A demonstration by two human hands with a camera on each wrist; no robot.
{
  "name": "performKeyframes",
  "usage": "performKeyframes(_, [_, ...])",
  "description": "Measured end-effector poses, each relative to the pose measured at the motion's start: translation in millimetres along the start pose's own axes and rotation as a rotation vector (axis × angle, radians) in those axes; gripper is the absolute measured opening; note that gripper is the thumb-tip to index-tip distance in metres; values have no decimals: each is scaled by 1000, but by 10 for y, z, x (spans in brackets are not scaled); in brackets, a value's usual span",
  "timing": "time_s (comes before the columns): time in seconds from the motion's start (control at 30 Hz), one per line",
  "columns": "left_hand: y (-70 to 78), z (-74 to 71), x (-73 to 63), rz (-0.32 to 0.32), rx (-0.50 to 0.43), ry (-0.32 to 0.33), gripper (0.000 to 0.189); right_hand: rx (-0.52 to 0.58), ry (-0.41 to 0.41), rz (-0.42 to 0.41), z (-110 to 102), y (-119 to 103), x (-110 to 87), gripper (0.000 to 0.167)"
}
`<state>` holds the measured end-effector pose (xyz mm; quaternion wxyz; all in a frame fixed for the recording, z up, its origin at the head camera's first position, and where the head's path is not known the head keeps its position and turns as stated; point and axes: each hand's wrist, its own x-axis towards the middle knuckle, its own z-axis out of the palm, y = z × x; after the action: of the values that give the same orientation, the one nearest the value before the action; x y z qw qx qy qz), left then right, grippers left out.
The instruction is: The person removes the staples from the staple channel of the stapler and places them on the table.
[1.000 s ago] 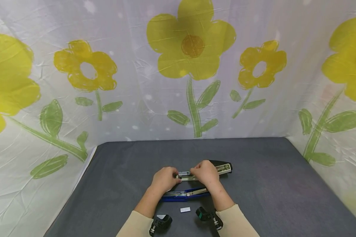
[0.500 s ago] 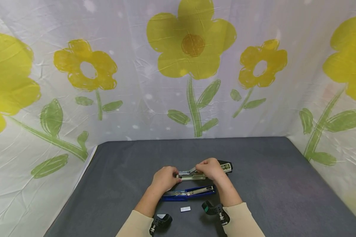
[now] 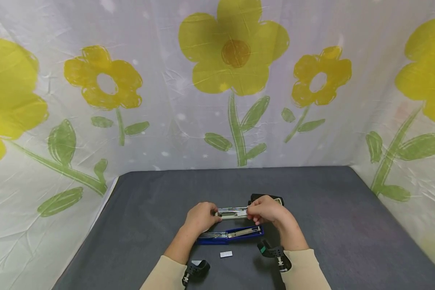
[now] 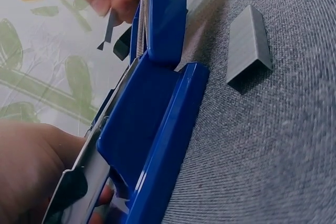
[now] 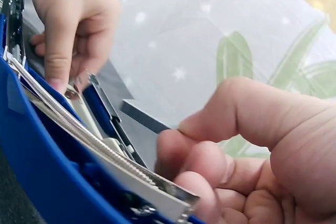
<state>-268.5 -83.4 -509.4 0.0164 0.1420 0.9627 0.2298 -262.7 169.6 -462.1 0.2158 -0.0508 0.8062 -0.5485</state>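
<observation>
My left hand [image 3: 201, 217] grips the left end of an opened black-and-cream stapler [image 3: 225, 218], its fingers partly hiding that end. With thumb and fingertips my right hand [image 3: 270, 211] pinches a strip of staples [image 3: 241, 213], which juts left over the stapler's open magazine. The right wrist view shows this grey strip clear of the magazine. Nearer the body lies an opened blue stapler [image 3: 213, 241], its lid swung back to the right and a spring [image 5: 105, 153] showing along it. Neither hand holds the blue one.
A second strip of staples [image 3: 226, 254] lies on the dark grey cloth [image 3: 159, 201] in front of the blue stapler. Another pale piece [image 3: 196, 262] shows partly behind the left wrist camera [image 3: 197, 272]. A flowered curtain [image 3: 181, 121] hangs behind the table.
My right hand has moved right along the black-and-cream stapler, and the strip of staples now shows broadside at its fingertips. The left hand has kept its hold.
</observation>
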Motion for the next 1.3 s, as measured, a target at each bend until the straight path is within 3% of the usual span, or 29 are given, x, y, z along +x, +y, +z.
performKeyframes(0.2, [-9,-17,-10,0,4,14,24,-6,-44,6,-6,27,-3,12])
performKeyframes(0.47, [11,0,6,38,-6,13,21,-44,31,31,28,166,-96,12])
performKeyframes(0.67, [5,-17,1,21,-8,12,22,5,46,1,104,251,-85,10])
performKeyframes(0.93, [-9,16,-12,27,-14,5,20,42,153,146,218,350,-104,15])
performKeyframes(1.3, [-25,-20,-18,32,-18,1,19,-70,212,165,263,319,-111,15])
